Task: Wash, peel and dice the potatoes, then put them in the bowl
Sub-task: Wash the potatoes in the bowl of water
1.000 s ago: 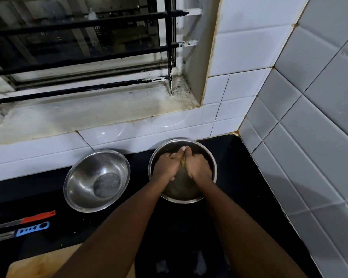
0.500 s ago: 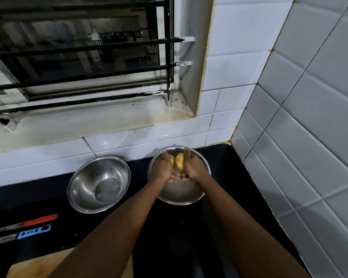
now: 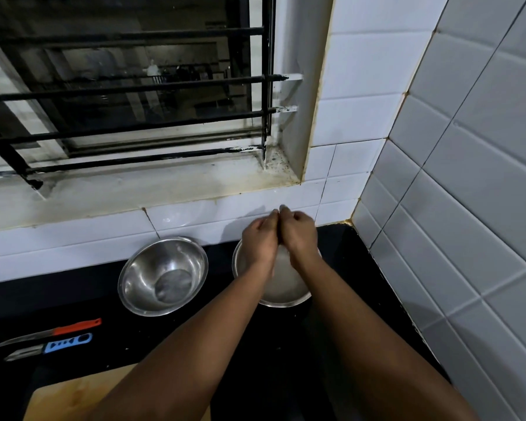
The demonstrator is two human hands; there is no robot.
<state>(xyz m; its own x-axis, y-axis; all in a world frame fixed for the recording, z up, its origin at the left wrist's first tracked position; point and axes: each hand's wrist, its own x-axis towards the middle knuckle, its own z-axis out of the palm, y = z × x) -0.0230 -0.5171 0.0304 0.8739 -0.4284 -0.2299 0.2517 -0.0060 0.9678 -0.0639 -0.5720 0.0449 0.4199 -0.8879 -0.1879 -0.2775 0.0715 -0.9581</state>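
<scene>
My left hand and my right hand are pressed together, palms facing, fingers curled, raised above the far rim of a steel bowl that holds water. The potato they grip is hidden between the palms in this frame. A second steel bowl, with nothing in it, stands just left of the first on the black counter.
An orange-handled knife and a blue-handled peeler lie at the counter's left. A wooden cutting board sits at the near left edge. White tiled walls close in the back and right; a barred window ledge runs above.
Both hands have risen from inside the water bowl to above its far rim. The yellow potato seen between them half a second ago is now covered by the palms.
</scene>
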